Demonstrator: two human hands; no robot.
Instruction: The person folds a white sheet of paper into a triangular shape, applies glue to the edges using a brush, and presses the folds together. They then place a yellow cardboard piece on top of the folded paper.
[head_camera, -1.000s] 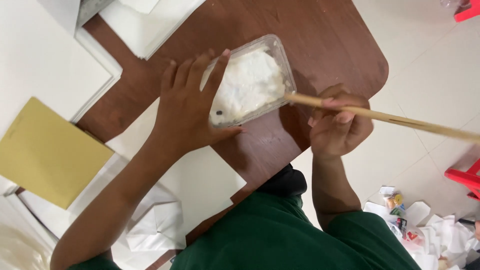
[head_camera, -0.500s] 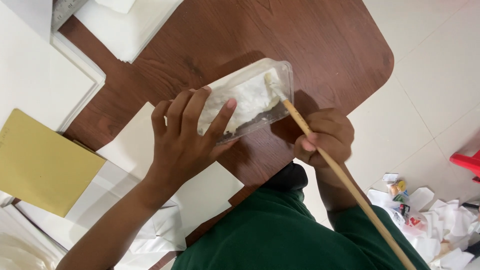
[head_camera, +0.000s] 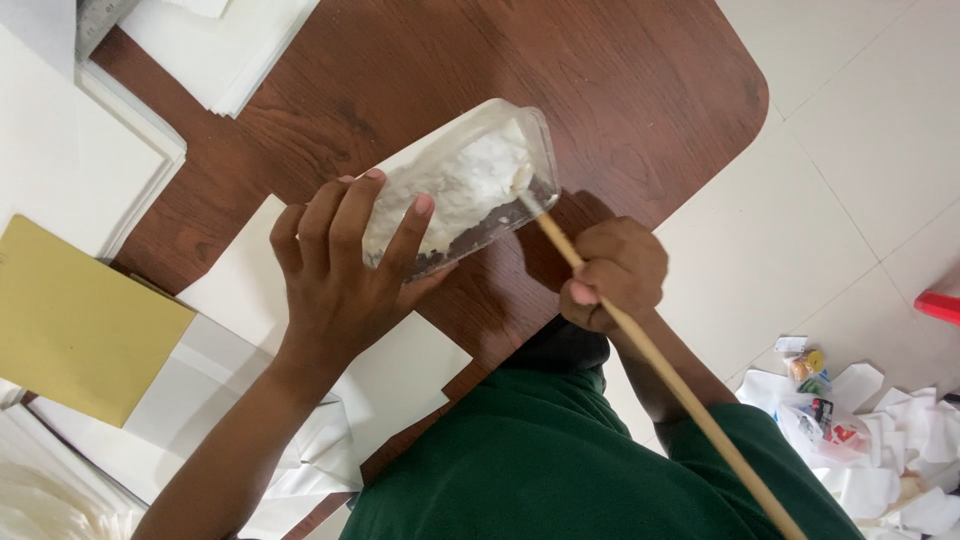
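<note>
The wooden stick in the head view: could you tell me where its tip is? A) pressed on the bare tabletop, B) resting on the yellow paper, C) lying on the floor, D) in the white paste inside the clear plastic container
D: the wooden stick, gripped by the right hand, reaches into the white paste of the clear plastic container that the left hand tilts.

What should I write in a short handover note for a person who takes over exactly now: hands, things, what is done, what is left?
Left hand: holds the clear plastic container tilted above the brown table, fingers across its side.
Right hand: grips a long wooden stick; the stick's tip is inside the container, in the white paste.
Nearby: white paper sheets under the left forearm, a yellow sheet beside them, paper scraps on the floor.
Done: paste coats the stick's tip.
Left: no paste shows on the sheets yet, so judging by this, spreading is still to do.
</note>
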